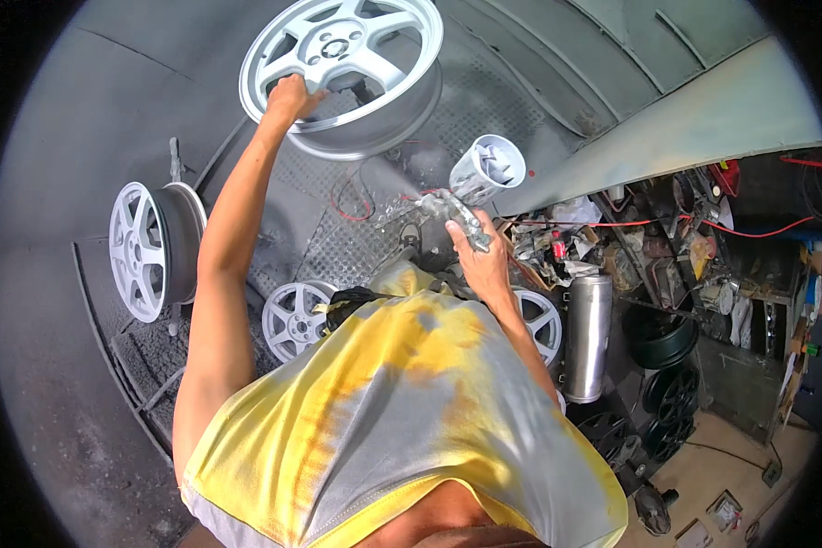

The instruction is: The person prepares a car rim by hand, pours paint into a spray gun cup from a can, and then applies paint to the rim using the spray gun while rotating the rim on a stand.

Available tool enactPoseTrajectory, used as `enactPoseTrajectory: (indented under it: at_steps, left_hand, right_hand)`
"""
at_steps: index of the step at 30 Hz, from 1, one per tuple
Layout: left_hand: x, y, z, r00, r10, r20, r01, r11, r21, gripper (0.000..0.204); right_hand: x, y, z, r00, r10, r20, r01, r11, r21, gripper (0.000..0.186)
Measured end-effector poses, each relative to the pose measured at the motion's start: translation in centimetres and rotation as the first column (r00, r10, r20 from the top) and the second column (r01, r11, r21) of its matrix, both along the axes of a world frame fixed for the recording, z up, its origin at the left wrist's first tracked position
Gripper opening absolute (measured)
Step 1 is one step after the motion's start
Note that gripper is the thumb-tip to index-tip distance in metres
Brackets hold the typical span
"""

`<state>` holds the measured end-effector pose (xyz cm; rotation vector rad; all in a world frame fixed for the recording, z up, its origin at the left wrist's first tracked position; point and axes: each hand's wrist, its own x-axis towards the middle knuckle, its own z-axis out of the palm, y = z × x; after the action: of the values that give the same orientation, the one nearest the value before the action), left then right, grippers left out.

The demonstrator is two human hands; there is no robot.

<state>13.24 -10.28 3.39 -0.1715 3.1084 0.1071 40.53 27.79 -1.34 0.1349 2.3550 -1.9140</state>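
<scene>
My left hand is stretched up and grips the rim edge of a silver five-spoke wheel that hangs in front of a grey wall. Lower and to the right, my right hand is closed on the handle of a metal spray gun. A white cup sits on top of the gun, and its nozzle points left toward the wheel's barrel. A yellow-stained grey shirt fills the lower middle of the view.
A second silver wheel stands on a post at the left. Two more silver wheels lie lower down, beside a metal canister. Dark wheels and cluttered shelves sit at the right. Red hoses run across.
</scene>
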Motion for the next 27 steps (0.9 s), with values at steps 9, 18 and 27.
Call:
enactPoseTrajectory:
  at_steps: [9, 18, 27]
  left_hand:
    - [-2.5, -2.3, 1.1, 0.984, 0.053, 0.17, -0.042, 0.997, -0.069, 0.062]
    - [-6.0, -5.1, 1.1, 0.979, 0.0, 0.204, 0.047, 0.973, -0.225, 0.046]
    - [-9.4, -5.9, 0.4, 0.987, -0.052, 0.155, 0.098, 0.947, -0.306, 0.03]
  right_hand:
    - [-4.0, 4.7, 1.8, 0.922, -0.313, -0.229, 0.335, 0.94, 0.063, 0.031]
    - [-0.8, 2.2, 3.9, 0.998, -0.061, -0.007, 0.061, 0.996, -0.066, 0.028]
    - [-3.6, 3.1, 5.9, 0.947, -0.31, -0.081, 0.311, 0.95, 0.003, 0.029]
